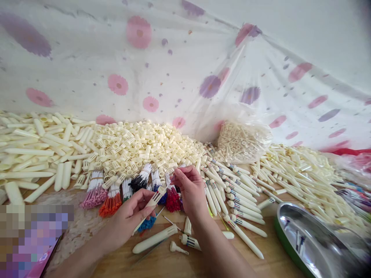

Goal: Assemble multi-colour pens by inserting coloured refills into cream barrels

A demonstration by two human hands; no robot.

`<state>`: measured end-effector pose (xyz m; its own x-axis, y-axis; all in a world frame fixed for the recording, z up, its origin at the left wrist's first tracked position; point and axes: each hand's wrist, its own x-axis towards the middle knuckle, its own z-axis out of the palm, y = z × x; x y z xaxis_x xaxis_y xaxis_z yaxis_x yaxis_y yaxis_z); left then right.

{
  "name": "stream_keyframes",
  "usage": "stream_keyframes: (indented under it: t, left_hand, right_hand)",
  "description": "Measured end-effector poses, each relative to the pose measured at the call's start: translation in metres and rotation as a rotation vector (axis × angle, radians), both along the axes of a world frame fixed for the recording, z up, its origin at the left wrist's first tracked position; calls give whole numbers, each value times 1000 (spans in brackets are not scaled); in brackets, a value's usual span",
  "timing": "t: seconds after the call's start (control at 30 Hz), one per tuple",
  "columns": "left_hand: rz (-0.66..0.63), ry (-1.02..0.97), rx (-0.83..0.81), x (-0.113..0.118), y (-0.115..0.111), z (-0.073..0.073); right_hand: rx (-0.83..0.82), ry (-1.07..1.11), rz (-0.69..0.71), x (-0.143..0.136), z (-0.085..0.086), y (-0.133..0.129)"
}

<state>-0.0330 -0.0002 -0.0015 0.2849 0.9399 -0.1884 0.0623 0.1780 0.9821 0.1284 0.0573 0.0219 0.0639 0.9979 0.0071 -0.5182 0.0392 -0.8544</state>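
Mid-assembly, I reckon: left hand [127,214] gripping a slotted pen part [157,196] over the worktop [162,267], right hand [193,193] fingers pinching what looks like a thin stick [169,183] at its tip. Next wants careful aim.

a head-worn camera looks forward and down, near the tabletop [121,262].

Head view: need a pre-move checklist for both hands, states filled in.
1. Left hand grips the cream slotted piece: ok.
2. Slotted end exposed beyond the left fingers: ok.
3. Right hand pinched near that end: ok; what it pinches: cannot tell.
4. Space between forearms free of loose parts: not ok, a cream barrel and a small cream piece lie there.
5. Metal tray apart from both hands: ok.
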Motion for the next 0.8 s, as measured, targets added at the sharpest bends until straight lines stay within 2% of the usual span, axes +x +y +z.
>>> stream_keyframes:
  t: [0.2,0.43,0.6,0.8]
  left_hand:
    - [40,-9,14,1,0,-2]
    - [96,-8,31,0,1,0]
    - [88,-14,31,-2,2,2]
    - [75,-16,31,-4,1,2]
  right_hand:
    - [-121,15,122,-3,-3,3]
    - [39,-358,139,-6,-9,-3]
    - [32,-454,350,5,-4,-1]
    - [27,-536,465,12,-1,-1]
